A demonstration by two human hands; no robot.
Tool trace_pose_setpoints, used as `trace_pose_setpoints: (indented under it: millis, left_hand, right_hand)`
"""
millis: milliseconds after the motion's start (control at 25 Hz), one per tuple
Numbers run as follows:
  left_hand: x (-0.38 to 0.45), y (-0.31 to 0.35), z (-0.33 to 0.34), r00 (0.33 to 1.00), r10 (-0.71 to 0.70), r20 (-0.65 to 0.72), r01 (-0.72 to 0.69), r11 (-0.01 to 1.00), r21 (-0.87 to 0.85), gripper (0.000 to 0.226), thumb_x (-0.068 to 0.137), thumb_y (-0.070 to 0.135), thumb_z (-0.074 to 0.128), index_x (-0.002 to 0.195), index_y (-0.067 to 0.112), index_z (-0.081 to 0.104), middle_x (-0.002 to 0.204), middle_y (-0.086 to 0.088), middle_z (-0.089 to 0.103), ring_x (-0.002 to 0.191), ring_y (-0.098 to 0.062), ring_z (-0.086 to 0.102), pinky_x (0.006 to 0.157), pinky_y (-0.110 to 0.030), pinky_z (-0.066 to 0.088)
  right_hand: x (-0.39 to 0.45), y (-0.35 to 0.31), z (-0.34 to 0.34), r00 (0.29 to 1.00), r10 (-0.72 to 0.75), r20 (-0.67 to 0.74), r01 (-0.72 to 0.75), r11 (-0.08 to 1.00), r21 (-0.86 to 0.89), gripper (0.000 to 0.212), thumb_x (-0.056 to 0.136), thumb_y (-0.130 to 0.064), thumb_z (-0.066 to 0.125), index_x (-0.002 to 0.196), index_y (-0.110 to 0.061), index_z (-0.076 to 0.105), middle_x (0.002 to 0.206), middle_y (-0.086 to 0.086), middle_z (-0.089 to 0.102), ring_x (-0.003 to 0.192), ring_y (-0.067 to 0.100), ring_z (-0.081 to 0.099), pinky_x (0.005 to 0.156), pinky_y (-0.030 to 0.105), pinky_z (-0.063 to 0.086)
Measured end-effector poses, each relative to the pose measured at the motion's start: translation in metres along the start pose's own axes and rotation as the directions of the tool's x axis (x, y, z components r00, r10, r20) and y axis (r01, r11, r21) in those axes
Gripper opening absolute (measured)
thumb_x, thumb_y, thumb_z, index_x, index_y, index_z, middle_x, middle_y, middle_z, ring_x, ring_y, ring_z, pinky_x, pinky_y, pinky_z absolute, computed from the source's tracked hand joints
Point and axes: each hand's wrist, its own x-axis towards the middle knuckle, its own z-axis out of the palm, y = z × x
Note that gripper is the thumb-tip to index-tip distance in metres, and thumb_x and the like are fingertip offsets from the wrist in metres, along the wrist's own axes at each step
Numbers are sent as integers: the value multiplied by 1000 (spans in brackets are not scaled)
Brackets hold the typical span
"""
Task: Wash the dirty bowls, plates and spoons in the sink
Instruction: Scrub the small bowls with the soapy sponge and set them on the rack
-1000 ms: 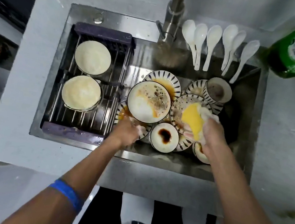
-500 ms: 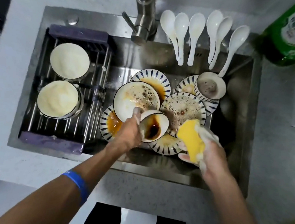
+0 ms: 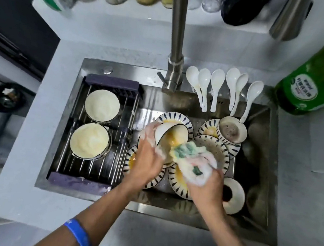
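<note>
My left hand [image 3: 147,160] grips a small white bowl [image 3: 169,134] tilted on its side over the sink [image 3: 186,211]. My right hand [image 3: 204,183], covered in suds, presses a foamy sponge [image 3: 187,150] into the bowl's mouth. Under the hands lie several dirty striped plates [image 3: 213,149] with yellow sauce. Another small bowl [image 3: 234,195] with a dark stain rests at the front right, and a brownish bowl [image 3: 231,131] sits at the back right. Several white spoons [image 3: 216,84] lean over the sink's back rim.
A wire drying rack [image 3: 88,166] fills the sink's left half and holds two soapy upturned bowls [image 3: 102,105]. The tall steel tap [image 3: 176,41] rises behind the sink. A green detergent bottle [image 3: 319,80] stands at the right. Several bottles line the back shelf.
My left hand has lifted the small bowl and tipped it on its side. My right hand has brought the sponge leftward into the bowl. The camera has tilted up, showing the shelf.
</note>
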Motion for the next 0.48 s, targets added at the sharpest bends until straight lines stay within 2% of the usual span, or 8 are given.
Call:
trace_pose_setpoints:
  millis: [40,80,160,200,240,320,400,480]
  left_hand:
    - [-8,9,-4,997,-82,-11,78,980,-185,58,91,2,45,143,25,33,129,0,50,92,4,55,89,-31,53]
    - [-12,17,-9,992,-119,-29,105,947,-304,50,91,9,45,138,24,39,123,2,54,95,0,57,89,-30,53]
    - [-7,21,-16,987,-146,-59,114,922,-370,38,94,8,47,130,19,50,112,7,58,98,-10,58,78,-15,49]
    - [-3,20,-19,986,-165,-41,135,906,-401,34,97,8,47,129,18,54,112,8,59,101,-13,59,76,-12,48]
    - [-4,20,-21,984,-180,8,165,879,-448,32,99,14,47,128,22,58,116,6,61,106,-17,61,80,-16,50]
    - [-2,19,-26,980,-192,45,187,833,-521,29,98,22,46,120,32,63,118,-1,67,108,-24,66,78,-34,58]
    - [3,22,-34,978,-210,1,184,856,-482,29,96,14,44,107,23,69,103,0,70,96,-23,68,74,-47,60]
    - [16,29,-41,975,-224,9,204,868,-453,34,89,27,43,107,15,69,102,-3,71,94,-27,67,74,-52,59]
  right_hand:
    - [10,-8,12,980,-152,127,170,974,-147,25,68,-3,82,92,-5,74,104,10,65,98,21,62,80,24,53]
    - [22,-17,22,943,-188,274,261,929,-261,26,71,-9,81,96,-9,74,107,9,65,101,25,60,82,28,54]
    - [41,-44,32,891,-77,447,274,877,-395,16,78,-14,74,94,-15,73,100,5,65,97,25,60,80,36,55]
    - [48,-54,34,891,-28,453,217,903,-370,10,79,-13,71,89,-14,72,92,5,67,88,25,62,74,37,56]
    - [51,-62,33,895,18,445,141,937,-321,7,78,-12,71,85,-12,71,85,4,68,80,24,64,67,36,56]
    - [58,-72,34,935,51,350,54,958,-283,11,75,-13,76,84,-9,71,82,1,66,72,21,61,59,26,48]
    - [59,-83,35,929,83,360,43,944,-328,7,79,-14,72,82,-10,67,76,-2,59,67,21,55,54,22,39]
    - [65,-90,35,928,110,357,-4,959,-285,1,79,-10,67,80,-12,67,74,-2,61,65,21,59,51,20,42]
